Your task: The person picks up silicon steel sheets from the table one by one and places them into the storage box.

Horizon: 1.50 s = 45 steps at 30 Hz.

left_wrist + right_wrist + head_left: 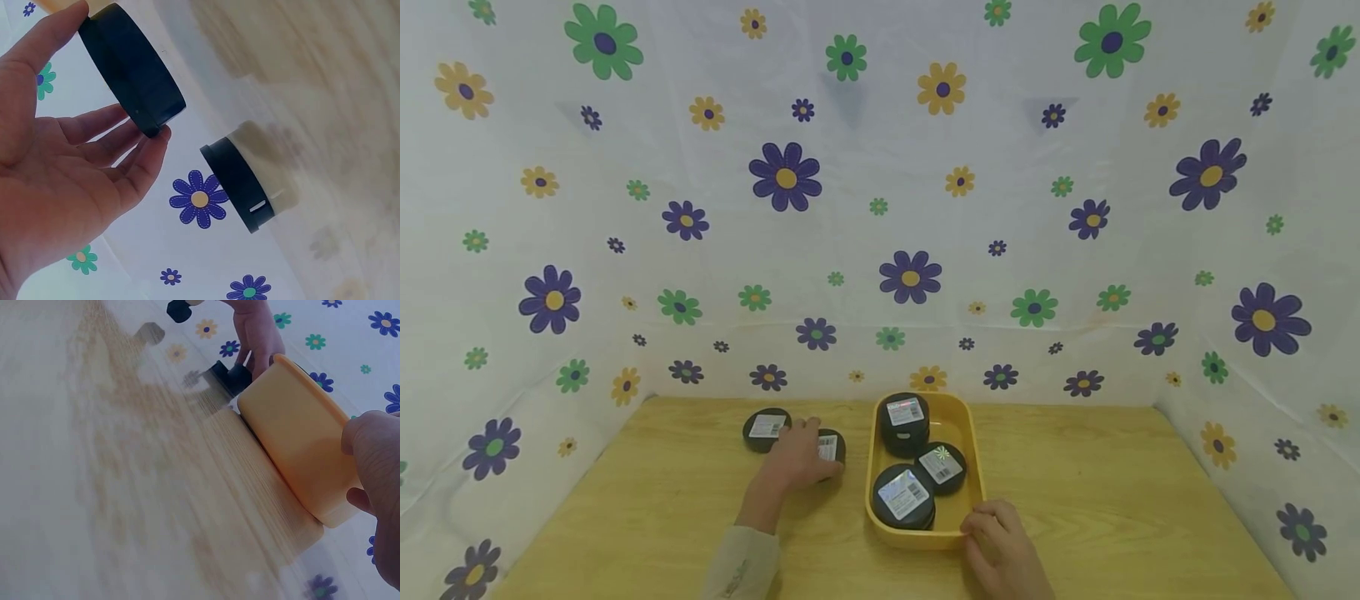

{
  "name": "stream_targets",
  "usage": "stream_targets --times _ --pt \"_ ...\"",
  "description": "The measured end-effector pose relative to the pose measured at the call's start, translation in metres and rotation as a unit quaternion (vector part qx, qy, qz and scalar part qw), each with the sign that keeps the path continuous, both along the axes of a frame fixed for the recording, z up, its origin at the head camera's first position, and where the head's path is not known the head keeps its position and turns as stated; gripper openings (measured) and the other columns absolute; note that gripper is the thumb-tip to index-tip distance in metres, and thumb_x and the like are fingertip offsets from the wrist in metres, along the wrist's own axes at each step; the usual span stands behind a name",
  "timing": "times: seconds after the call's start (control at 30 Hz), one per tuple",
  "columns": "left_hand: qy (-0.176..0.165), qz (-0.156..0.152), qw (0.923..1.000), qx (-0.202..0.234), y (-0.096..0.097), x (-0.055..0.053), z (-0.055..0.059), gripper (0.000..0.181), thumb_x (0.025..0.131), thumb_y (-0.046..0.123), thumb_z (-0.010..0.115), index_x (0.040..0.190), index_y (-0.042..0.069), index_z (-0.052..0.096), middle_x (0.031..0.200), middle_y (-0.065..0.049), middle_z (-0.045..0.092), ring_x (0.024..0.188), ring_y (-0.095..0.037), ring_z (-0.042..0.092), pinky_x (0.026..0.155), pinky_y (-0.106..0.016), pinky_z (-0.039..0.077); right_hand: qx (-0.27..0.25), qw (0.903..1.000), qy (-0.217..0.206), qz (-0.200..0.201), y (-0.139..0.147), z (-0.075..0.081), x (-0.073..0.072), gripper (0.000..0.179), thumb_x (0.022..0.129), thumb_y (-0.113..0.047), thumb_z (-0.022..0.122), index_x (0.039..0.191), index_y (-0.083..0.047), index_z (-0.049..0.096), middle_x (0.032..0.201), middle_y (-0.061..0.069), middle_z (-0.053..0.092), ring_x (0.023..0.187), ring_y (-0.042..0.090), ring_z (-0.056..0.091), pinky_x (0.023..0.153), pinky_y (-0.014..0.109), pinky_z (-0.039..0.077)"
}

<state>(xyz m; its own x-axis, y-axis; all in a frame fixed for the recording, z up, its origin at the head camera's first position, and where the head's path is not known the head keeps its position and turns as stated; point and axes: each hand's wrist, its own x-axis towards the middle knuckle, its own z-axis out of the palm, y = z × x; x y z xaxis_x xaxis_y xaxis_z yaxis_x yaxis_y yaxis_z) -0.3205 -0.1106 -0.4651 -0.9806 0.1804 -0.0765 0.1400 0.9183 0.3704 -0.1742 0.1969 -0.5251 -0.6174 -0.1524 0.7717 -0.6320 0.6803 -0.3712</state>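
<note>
My left hand (800,457) grips a round black container (828,447) with a white label, thumb and fingertips on opposite edges of it. In the left wrist view that black container (134,69) is seen side-on; whether it touches the table I cannot tell. Just beyond lies a second labelled black container (767,429), flat on the table. My right hand (1002,546) pinches the near right corner of a yellow tray (917,537). Inside the tray are a stack of black containers (905,423) at the back left, one (940,468) at the middle right and another stack (903,497) at the front left.
A wooden table (1112,500) carries everything. White sheeting (865,225) with printed flowers rises behind the table and along both sides. The tray stands to the right of the loose containers, with a bare floor patch at its back right.
</note>
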Motion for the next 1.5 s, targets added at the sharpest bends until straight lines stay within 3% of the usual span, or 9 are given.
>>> stream_targets --times 0.17,0.37,0.7,1.07,1.3,1.5 --pt "0.011 -0.007 0.9999 -0.005 0.002 0.001 0.003 0.091 0.076 0.042 0.079 0.141 -0.009 0.042 0.137 -0.030 0.048 0.127 -0.049 0.044 0.105 -0.058 0.039 -0.004 0.9998 0.004 0.017 0.001 0.001 -0.001 0.039 0.062 0.009 0.079 0.088 -0.015 0.065 0.099 -0.004 0.056 0.092 0.011 0.054 0.090 0.010 0.039" --pt "0.029 -0.015 0.9994 -0.007 0.004 0.004 0.007 0.089 0.075 0.041 0.079 0.137 -0.013 0.045 0.133 -0.030 0.051 0.122 -0.048 0.048 0.103 -0.056 0.042 -0.013 0.9991 -0.022 0.034 0.002 0.000 -0.001 0.027 0.072 0.004 0.075 0.090 -0.013 0.065 0.100 -0.001 0.057 0.096 0.013 0.054 0.093 0.011 0.039" --pt "0.043 -0.016 0.9989 -0.009 0.008 0.007 0.014 0.085 0.075 0.043 0.078 0.135 -0.009 0.049 0.132 -0.027 0.052 0.122 -0.046 0.048 0.104 -0.056 0.041 -0.009 0.9987 0.038 0.033 0.001 0.000 -0.004 0.043 0.060 0.012 0.079 0.090 -0.015 0.065 0.100 -0.001 0.057 0.092 0.015 0.054 0.090 0.013 0.041" --pt "0.056 -0.017 0.9983 -0.001 0.021 0.015 0.031 0.083 0.076 0.043 0.079 0.137 -0.005 0.049 0.134 -0.024 0.053 0.125 -0.042 0.048 0.105 -0.055 0.041 -0.008 0.9997 0.000 0.024 0.001 0.003 0.001 0.042 0.062 0.012 0.080 0.089 -0.016 0.064 0.100 -0.006 0.055 0.093 0.011 0.053 0.090 0.011 0.039" --pt "0.080 -0.035 0.9961 -0.014 0.032 0.017 0.034 0.085 0.075 0.045 0.080 0.137 -0.005 0.049 0.134 -0.024 0.053 0.125 -0.045 0.048 0.105 -0.054 0.041 -0.003 0.9998 -0.007 0.016 0.001 0.004 0.002 0.044 0.062 0.011 0.081 0.089 -0.018 0.064 0.100 -0.008 0.055 0.092 0.009 0.053 0.088 0.011 0.039" --pt "0.074 -0.037 0.9963 -0.022 0.041 0.021 0.037 0.085 0.076 0.046 0.080 0.139 -0.001 0.049 0.138 -0.020 0.051 0.125 -0.041 0.048 0.103 -0.054 0.043 0.004 0.9999 -0.011 0.010 0.001 0.003 0.001 0.043 0.062 0.010 0.082 0.088 -0.018 0.064 0.100 -0.008 0.054 0.092 0.009 0.053 0.087 0.011 0.039"
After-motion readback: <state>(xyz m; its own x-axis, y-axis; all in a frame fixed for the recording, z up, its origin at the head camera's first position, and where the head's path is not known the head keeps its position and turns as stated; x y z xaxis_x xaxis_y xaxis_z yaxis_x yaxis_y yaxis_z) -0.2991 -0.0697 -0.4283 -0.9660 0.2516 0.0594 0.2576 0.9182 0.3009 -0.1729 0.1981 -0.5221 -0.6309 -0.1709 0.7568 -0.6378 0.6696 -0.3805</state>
